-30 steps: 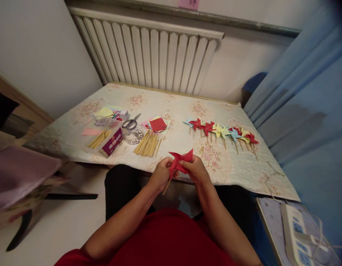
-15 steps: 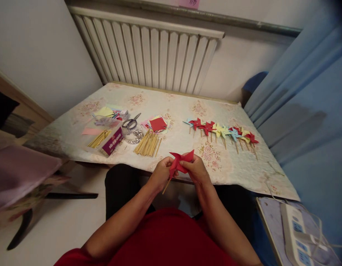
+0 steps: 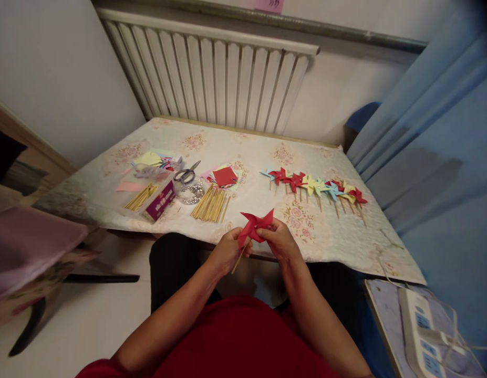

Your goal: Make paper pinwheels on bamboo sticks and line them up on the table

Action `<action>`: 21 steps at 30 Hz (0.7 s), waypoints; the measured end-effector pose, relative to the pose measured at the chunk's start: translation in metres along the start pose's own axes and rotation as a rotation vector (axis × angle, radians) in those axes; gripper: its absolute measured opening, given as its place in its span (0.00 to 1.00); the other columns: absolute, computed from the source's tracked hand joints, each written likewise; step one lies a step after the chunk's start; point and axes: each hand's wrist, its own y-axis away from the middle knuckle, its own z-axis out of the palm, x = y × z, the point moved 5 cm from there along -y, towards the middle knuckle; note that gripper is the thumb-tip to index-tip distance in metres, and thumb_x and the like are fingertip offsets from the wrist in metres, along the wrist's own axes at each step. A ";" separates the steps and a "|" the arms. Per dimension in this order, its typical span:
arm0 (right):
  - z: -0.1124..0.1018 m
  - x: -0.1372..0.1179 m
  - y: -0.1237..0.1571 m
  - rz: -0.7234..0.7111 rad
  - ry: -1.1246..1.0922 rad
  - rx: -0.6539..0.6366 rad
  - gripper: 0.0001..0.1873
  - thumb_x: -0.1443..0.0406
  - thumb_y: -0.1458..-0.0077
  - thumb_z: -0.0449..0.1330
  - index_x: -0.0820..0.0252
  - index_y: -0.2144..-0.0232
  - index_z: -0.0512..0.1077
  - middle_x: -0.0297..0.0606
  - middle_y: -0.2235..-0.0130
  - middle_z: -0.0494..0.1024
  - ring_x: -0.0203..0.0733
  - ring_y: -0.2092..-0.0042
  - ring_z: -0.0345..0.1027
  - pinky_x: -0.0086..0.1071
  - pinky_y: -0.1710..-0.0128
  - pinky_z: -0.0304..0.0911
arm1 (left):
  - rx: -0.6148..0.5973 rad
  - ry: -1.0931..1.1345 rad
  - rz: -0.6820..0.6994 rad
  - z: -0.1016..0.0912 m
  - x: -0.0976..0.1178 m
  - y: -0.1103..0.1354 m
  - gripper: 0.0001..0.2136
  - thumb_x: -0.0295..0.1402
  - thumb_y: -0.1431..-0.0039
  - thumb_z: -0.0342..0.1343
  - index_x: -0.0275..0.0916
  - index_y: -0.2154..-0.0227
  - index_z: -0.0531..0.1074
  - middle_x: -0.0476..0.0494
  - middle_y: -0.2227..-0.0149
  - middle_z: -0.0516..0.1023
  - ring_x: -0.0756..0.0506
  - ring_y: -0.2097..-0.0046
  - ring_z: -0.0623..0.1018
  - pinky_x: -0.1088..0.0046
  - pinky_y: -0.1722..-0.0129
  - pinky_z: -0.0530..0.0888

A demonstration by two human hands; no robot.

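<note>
Red pinwheel [image 3: 254, 227]: I see it held in the air over the near edge of the table [image 3: 121, 210], between both hands, just in front of the person's body. Its paper blades fan out above the fingers.
Stick [image 3: 239, 258]: thin and wooden. It runs down and to the left from the paper head and shows below the left hand.
Left hand [image 3: 227, 249]: fingers curled closed around the stick, just under the paper.
Right hand [image 3: 280, 240]: thumb and fingers pinched narrow on the right side of the red paper.
Loose sticks [image 3: 211, 203]: a bundle lying flat on the table, just beyond the hands and to the left.
Paper squares [image 3: 224, 176]: a small coloured stack behind the bundle, 1 red sheet on top.
Scissors [image 3: 187, 173]: flat on the table, left of the stack.
Purple box [image 3: 160, 200]: near the left front of the table, more sticks lying beside it.
Finished pinwheels [image 3: 314, 186]: a row in red, yellow and blue laid on the right half of the table, well apart from the hands.
Radiator [image 3: 211, 68]: white, on the wall behind the table.
</note>
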 end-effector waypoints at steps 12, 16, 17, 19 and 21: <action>-0.007 0.026 0.008 0.164 -0.165 0.075 0.23 0.61 0.67 0.75 0.59 0.65 0.76 0.32 0.73 0.78 0.34 0.73 0.71 0.27 0.70 0.67 | 0.079 0.202 0.017 -0.008 0.003 -0.001 0.17 0.35 0.56 0.68 0.35 0.68 0.67 0.51 0.77 0.72 0.54 0.78 0.69 0.78 0.77 0.63; -0.007 0.032 0.007 0.165 -0.184 0.096 0.19 0.63 0.67 0.75 0.60 0.70 0.75 0.32 0.76 0.77 0.33 0.76 0.69 0.27 0.74 0.66 | 0.086 0.226 -0.002 -0.010 0.000 -0.002 0.16 0.32 0.57 0.69 0.35 0.69 0.67 0.51 0.76 0.72 0.54 0.77 0.70 0.79 0.76 0.64; -0.007 0.032 0.006 0.160 -0.185 0.100 0.18 0.63 0.67 0.75 0.60 0.71 0.75 0.32 0.76 0.76 0.33 0.77 0.68 0.27 0.75 0.66 | 0.087 0.231 -0.006 -0.010 0.000 -0.002 0.16 0.31 0.57 0.69 0.35 0.69 0.67 0.51 0.76 0.72 0.54 0.77 0.70 0.79 0.76 0.65; -0.008 0.033 0.005 0.156 -0.192 0.109 0.17 0.64 0.68 0.75 0.60 0.73 0.74 0.31 0.78 0.75 0.32 0.78 0.67 0.26 0.77 0.65 | 0.083 0.239 -0.012 -0.010 -0.001 -0.002 0.16 0.30 0.58 0.69 0.34 0.69 0.68 0.50 0.75 0.73 0.54 0.77 0.70 0.79 0.76 0.66; -0.009 0.033 0.004 0.154 -0.200 0.122 0.17 0.64 0.68 0.75 0.60 0.73 0.74 0.30 0.79 0.74 0.31 0.78 0.65 0.25 0.77 0.63 | 0.069 0.245 -0.022 -0.009 -0.002 -0.003 0.15 0.28 0.58 0.68 0.34 0.68 0.68 0.49 0.73 0.74 0.54 0.76 0.71 0.79 0.75 0.66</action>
